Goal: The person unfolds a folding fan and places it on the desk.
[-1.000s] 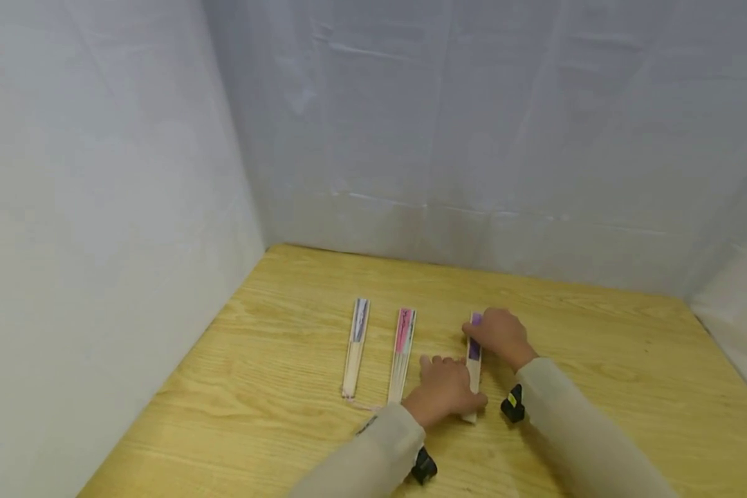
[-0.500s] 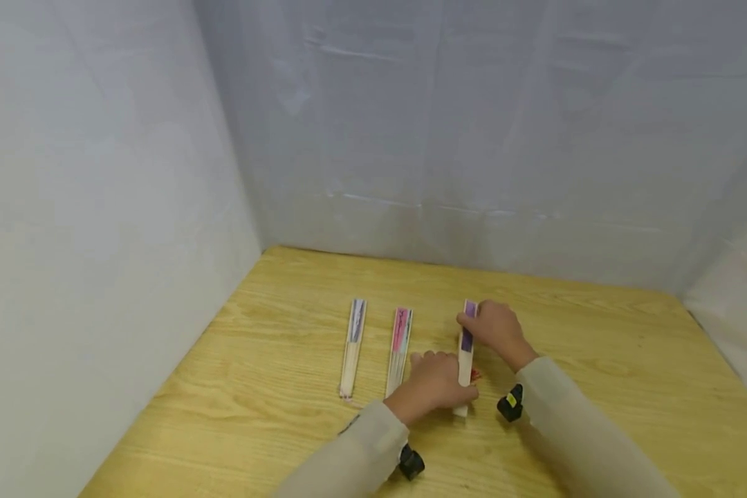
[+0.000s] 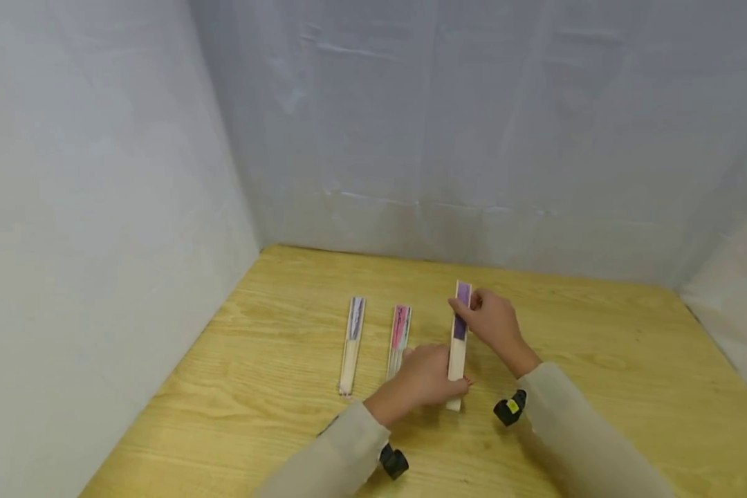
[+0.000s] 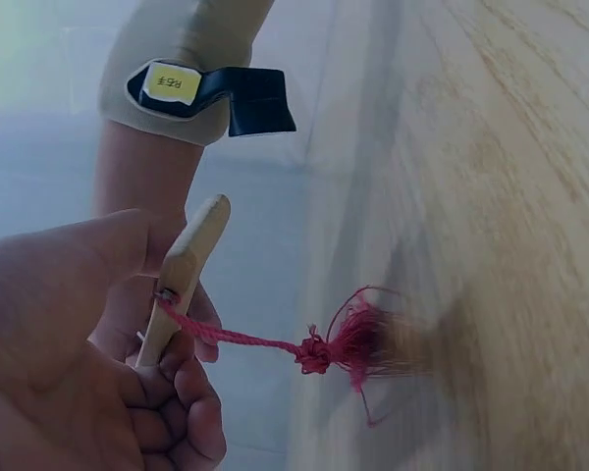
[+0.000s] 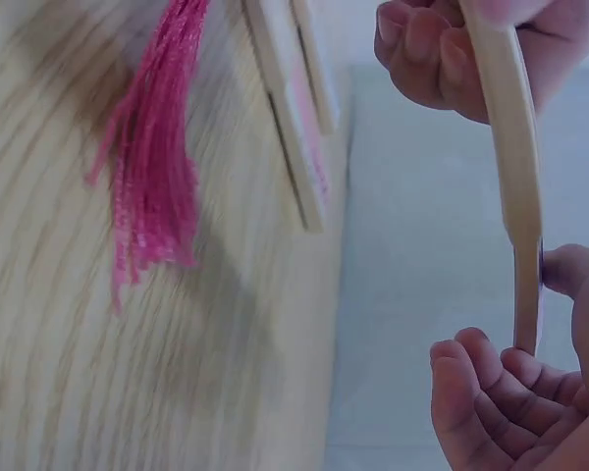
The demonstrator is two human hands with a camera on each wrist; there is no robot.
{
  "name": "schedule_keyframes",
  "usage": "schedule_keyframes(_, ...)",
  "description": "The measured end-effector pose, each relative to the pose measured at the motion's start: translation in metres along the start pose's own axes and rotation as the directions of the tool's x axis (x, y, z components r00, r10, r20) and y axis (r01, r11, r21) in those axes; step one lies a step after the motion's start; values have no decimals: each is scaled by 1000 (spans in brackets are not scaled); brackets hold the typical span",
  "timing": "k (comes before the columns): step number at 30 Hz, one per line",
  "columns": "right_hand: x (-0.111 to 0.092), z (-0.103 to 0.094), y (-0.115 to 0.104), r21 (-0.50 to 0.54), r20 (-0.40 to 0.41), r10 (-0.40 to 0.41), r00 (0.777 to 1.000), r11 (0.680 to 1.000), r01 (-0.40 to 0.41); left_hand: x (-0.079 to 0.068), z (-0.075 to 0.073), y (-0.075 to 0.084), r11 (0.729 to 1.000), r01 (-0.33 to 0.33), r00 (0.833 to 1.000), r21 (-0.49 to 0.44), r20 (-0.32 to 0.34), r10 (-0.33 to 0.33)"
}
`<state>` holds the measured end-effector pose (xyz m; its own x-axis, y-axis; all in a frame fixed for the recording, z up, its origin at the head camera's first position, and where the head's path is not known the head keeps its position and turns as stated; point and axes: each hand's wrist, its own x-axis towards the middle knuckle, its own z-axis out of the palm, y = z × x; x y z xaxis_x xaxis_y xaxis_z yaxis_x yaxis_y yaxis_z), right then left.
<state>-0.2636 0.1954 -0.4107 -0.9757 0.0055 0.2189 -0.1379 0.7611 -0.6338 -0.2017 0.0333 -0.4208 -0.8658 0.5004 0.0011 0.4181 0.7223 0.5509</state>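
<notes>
A folded hand fan (image 3: 457, 353) with pale wooden ribs and a purple upper part is held above the table between both hands. My left hand (image 3: 426, 377) grips its lower, pivot end with thumb and curled fingers. Higher up, my right hand (image 3: 494, 321) pinches the purple part between thumb and fingers. From the pivot a red tassel (image 4: 353, 343) hangs on a cord, its strands close over the wood in the left wrist view. In the right wrist view the fan (image 5: 510, 147) appears edge-on, with the tassel (image 5: 162, 147) dangling to its left.
Two more folded fans lie on the wooden table (image 3: 255, 346) to the left: a grey-purple one (image 3: 351, 346) and a pink-and-green one (image 3: 400, 335), its lower end hidden by my left hand. White sheeting (image 3: 380, 138) encloses the table's back and sides.
The purple fan has been lifted off the table and carried slightly left by both hands. Its red tassel has come into view. The other two fans stay where they lay.
</notes>
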Motion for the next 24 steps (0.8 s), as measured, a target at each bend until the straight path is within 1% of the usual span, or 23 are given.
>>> schedule_keyframes(3, -3, -2, -6, 45, 3, 9, 1000, 999, -9, -4, -5, -1, 1000, -20, 1000, -9, -8, 20)
schedule_keyframes(6, -7, -2, -12, 126, 18, 16, 1000, 992, -18, -9, -9, -3, 999, -34, 999, -40, -8, 33)
schedule_keyframes(10, -11, 0, -20, 258, 37, 14, 999, 966, -23, -18, -13, -9, 994, -46, 999, -100, -17, 44)
schedule_keyframes(12, -14, 2, -23, 302, 38, 19, 999, 953, -29, -22, -15, -11, 990, -46, 999, -131, -16, 45)
schedule_keyframes(17, -22, 5, -29, 326, 28, 17, 999, 945, -25, -30, -16, -15, 975, -51, 999, -217, -7, 50)
schedule_keyframes(22, -27, 6, -33, 347, 27, 2, 1000, 938, -12, -34, -16, -20, 945, -77, 997, -318, -23, 74)
schedule_keyframes(24, -29, 6, -34, 362, 28, -5, 1000, 932, -5, -35, -15, -22, 939, -94, 996, -330, -35, 88)
